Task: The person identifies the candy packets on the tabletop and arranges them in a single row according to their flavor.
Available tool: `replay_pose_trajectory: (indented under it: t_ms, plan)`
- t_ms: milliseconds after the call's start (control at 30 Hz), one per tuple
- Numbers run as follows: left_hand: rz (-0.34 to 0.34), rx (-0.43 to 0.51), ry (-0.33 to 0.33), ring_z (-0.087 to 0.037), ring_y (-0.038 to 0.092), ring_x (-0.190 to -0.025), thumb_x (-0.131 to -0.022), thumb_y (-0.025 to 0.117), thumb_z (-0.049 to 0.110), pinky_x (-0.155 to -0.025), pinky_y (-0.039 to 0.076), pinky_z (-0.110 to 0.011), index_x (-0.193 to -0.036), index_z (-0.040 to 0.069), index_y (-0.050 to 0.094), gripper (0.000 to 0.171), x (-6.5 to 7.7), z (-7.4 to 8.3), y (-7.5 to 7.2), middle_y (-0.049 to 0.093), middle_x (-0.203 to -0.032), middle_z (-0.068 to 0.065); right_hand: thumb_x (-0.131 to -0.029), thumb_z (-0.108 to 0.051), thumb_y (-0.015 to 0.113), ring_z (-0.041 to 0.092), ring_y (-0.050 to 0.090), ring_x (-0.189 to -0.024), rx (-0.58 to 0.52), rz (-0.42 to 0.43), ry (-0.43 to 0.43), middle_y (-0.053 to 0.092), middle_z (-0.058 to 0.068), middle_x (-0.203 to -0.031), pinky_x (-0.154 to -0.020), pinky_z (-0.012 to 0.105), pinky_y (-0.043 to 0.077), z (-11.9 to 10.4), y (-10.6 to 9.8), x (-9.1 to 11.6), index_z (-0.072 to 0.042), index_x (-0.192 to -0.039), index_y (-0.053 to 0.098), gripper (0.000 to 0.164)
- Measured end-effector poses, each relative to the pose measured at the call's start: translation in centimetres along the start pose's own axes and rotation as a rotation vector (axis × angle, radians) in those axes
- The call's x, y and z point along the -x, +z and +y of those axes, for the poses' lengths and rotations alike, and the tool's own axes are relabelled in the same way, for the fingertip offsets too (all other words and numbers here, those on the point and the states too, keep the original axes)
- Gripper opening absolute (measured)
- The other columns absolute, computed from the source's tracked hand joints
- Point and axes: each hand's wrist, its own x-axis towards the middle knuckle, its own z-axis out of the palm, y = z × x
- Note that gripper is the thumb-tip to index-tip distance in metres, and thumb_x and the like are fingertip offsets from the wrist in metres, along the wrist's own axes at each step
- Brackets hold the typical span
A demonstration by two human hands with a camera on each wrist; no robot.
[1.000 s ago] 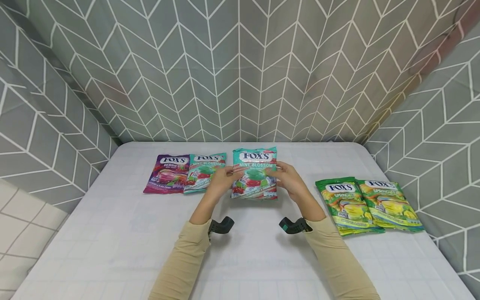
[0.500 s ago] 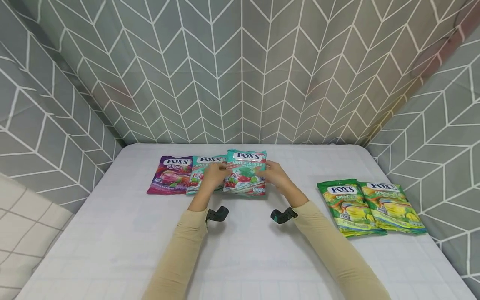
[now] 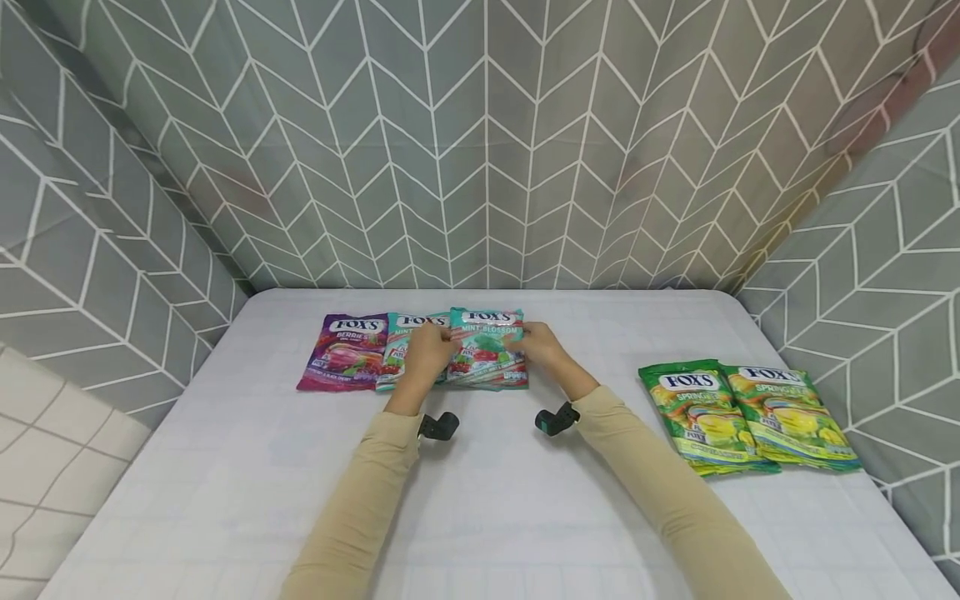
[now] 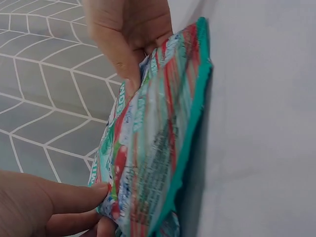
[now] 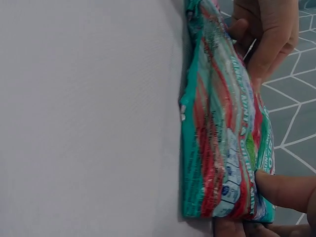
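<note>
A teal Mint Blossom candy bag (image 3: 487,358) lies face up at the back middle of the white table, gripped at both side edges. My left hand (image 3: 426,357) pinches its left edge, and that hand overlaps a second teal candy bag (image 3: 397,354) lying beside it. On the opposite edge, my right hand (image 3: 546,348) holds the bag with the thumb on the front. From the left wrist view, the thumb and fingers of the left hand (image 4: 59,200) clasp the bag's near end. The right wrist view shows the right thumb (image 5: 286,190) on top and fingers tucked beneath.
Left of the teal bags lies a purple Berries candy bag (image 3: 348,354). Two green Springtea candy bags, one left (image 3: 705,421) and one right (image 3: 791,417), overlap at the table's right side. A grey patterned curtain (image 3: 487,150) stands behind the table (image 3: 480,500).
Both hands have moved the held Mint Blossom bag leftward and lowered it beside the other teal bag. The view has shifted slightly; the other bags keep their places.
</note>
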Motion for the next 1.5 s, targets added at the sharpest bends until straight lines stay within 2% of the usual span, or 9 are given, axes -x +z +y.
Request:
replay_pose_trajectory:
  t_ms: [200, 367, 500, 667, 767, 900, 1100, 1233, 1500]
  plan:
    - [0.022, 0.022, -0.024, -0.012, 0.040, -0.046, -0.092, 0.066, 0.012, -0.045, 0.033, -0.027, -0.078, -0.001, 0.071, 0.020, 0.3, -0.1, 0.3, 0.059, -0.060, -0.007, -0.090, -0.014, 0.068, 0.035, 0.050, -0.121, 0.122, 0.049, -0.022, 0.054, 0.024, -0.130, -0.103, 0.044, 0.039, 0.2, 0.0, -0.1, 0.011, -0.138, 0.042, 0.060]
    - [0.038, 0.016, -0.020, -0.014, 0.047, -0.049, -0.091, 0.067, 0.011, -0.046, 0.037, -0.027, -0.081, -0.003, 0.069, 0.017, 0.4, -0.1, 0.7, 0.062, -0.065, -0.011, -0.091, -0.019, 0.068, 0.035, 0.053, -0.117, 0.220, 0.083, -0.028, 0.056, 0.024, -0.127, -0.097, 0.043, 0.044, 0.3, 0.1, 0.1, 0.010, -0.136, 0.045, 0.058]
    - [0.068, -0.001, 0.013, -0.018, 0.049, -0.055, -0.090, 0.069, 0.009, -0.049, 0.039, -0.029, -0.099, -0.008, 0.067, 0.020, 0.3, -0.3, 1.2, 0.063, -0.077, -0.016, -0.090, -0.021, 0.070, 0.028, 0.058, -0.099, 0.261, 0.089, -0.032, 0.060, 0.021, -0.114, -0.084, 0.036, 0.048, 0.3, 0.0, 0.1, 0.010, -0.136, 0.046, 0.060]
    - [0.091, -0.039, 0.054, -0.025, 0.052, -0.074, -0.088, 0.071, 0.008, -0.058, 0.042, -0.034, -0.122, -0.004, 0.062, 0.037, 0.0, -0.6, 1.7, 0.060, -0.091, -0.017, -0.089, -0.025, 0.072, 0.019, 0.048, -0.077, 0.280, 0.098, -0.047, 0.055, 0.011, -0.093, -0.066, 0.029, 0.040, 0.6, -0.3, -0.1, 0.008, -0.134, 0.048, 0.061]
    - [0.094, -0.056, 0.065, -0.027, 0.052, -0.078, -0.088, 0.071, 0.007, -0.057, 0.043, -0.034, -0.123, -0.001, 0.064, 0.036, 0.0, -0.6, 1.8, 0.060, -0.095, -0.019, -0.089, -0.027, 0.072, 0.019, 0.047, -0.079, 0.280, 0.097, -0.051, 0.054, 0.008, -0.092, -0.067, 0.029, 0.040, 0.7, -0.4, -0.3, 0.007, -0.134, 0.048, 0.061]
    - [0.093, -0.086, 0.062, -0.031, 0.056, -0.084, -0.089, 0.070, 0.007, -0.054, 0.044, -0.034, -0.122, -0.001, 0.065, 0.035, 0.1, -0.5, 1.9, 0.060, -0.112, -0.025, -0.089, -0.028, 0.072, 0.020, 0.048, -0.082, 0.287, 0.085, -0.051, 0.053, 0.008, -0.091, -0.071, 0.031, 0.041, 0.8, -0.4, -0.5, 0.006, -0.134, 0.047, 0.062]
    - [0.073, -0.182, 0.041, -0.037, 0.058, -0.105, -0.091, 0.067, 0.009, -0.072, 0.052, -0.043, -0.123, -0.001, 0.064, 0.034, 0.2, -0.1, 1.8, 0.058, -0.121, -0.026, -0.090, -0.025, 0.070, 0.020, 0.047, -0.080, 0.328, 0.045, -0.067, 0.051, 0.008, -0.090, -0.069, 0.029, 0.041, 0.6, -0.4, -0.6, 0.008, -0.134, 0.046, 0.060]
    - [0.056, -0.246, 0.010, -0.036, 0.060, -0.101, -0.092, 0.065, 0.010, -0.075, 0.053, -0.046, -0.125, 0.001, 0.064, 0.034, 0.3, 0.3, 1.7, 0.059, -0.117, -0.025, -0.091, -0.026, 0.069, 0.020, 0.047, -0.080, 0.375, 0.026, -0.084, 0.050, 0.007, -0.089, -0.070, 0.029, 0.040, 0.4, -0.3, -0.7, 0.008, -0.130, 0.047, 0.057]
    - [0.048, -0.290, 0.001, -0.036, 0.063, -0.085, -0.093, 0.065, 0.012, -0.064, 0.054, -0.045, -0.127, 0.001, 0.062, 0.036, 0.3, 0.5, 1.8, 0.057, -0.115, -0.027, -0.091, -0.025, 0.069, 0.018, 0.044, -0.076, 0.376, 0.028, -0.093, 0.047, 0.006, -0.086, -0.066, 0.027, 0.038, 0.4, -0.2, -0.6, 0.009, -0.129, 0.047, 0.055]
